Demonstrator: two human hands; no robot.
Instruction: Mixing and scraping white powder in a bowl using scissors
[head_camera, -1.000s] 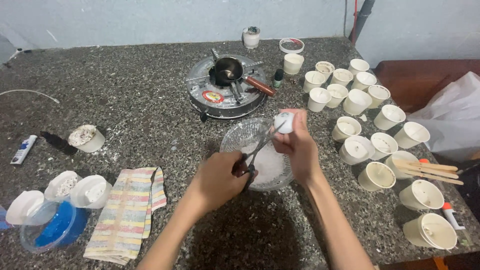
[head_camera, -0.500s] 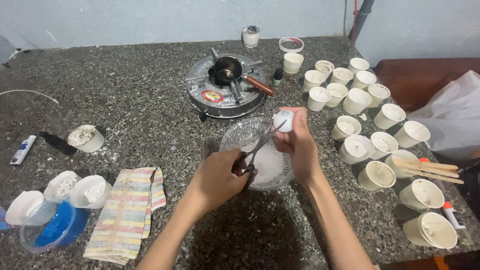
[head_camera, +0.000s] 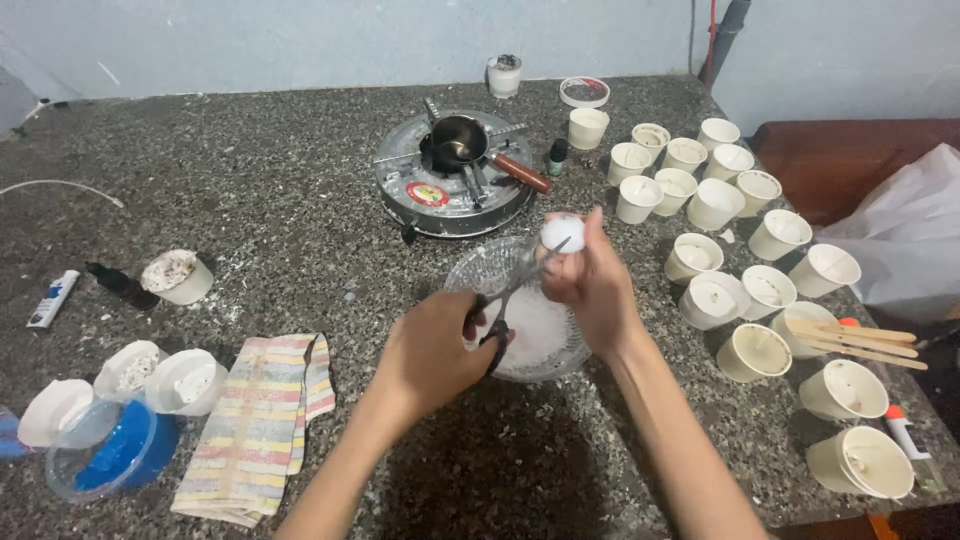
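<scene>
Speckled stone counter has a round gas burner with a tiny dark pot at 12 o'clock, loads of white paper cups from 1 to 4, wooden sticks at 3, a striped cloth at 7 and a blue-filled tub at 8

A home craft corner, by the look of it: a speckled stone counter under a bare pale wall, a small portable gas stove mid-counter, rows of paper cups to its right, a striped cloth below-left.
</scene>
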